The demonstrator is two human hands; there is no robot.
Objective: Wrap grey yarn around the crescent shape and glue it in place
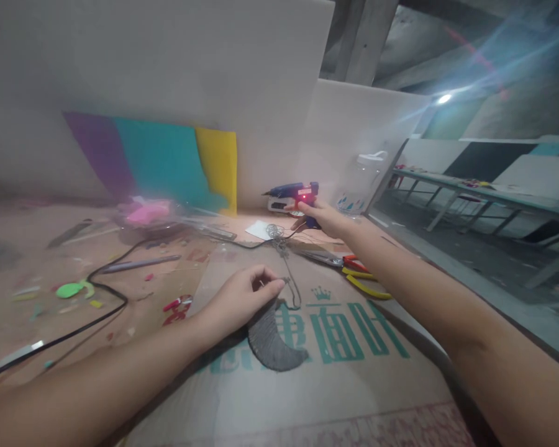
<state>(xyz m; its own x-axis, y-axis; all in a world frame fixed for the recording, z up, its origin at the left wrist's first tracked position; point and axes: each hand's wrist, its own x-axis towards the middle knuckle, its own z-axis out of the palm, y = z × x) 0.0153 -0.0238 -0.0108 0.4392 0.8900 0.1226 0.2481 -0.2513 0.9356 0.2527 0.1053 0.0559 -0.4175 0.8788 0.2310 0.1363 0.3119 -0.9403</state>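
Note:
My left hand (242,295) pinches the upper end of a grey crescent (277,344), whose surface looks wrapped in rows of thin cord. From that end a strand of grey cord (295,295) runs up to a loose tangle (276,232) at the back. My right hand (325,218) is stretched forward, its fingers around the handle of a blue hot glue gun (289,189) with a red light showing. The gun's nozzle points left, well away from the crescent. A white piece of card (258,230) lies just below it.
Scissors (321,255) and a yellow-handled tool (366,287) lie beneath my right forearm. A black cable (107,288) crosses the left side among coloured scraps, a pen (140,264) and a pink bundle (148,212). Behind stand a white partition (168,62) and a clear bottle (366,180).

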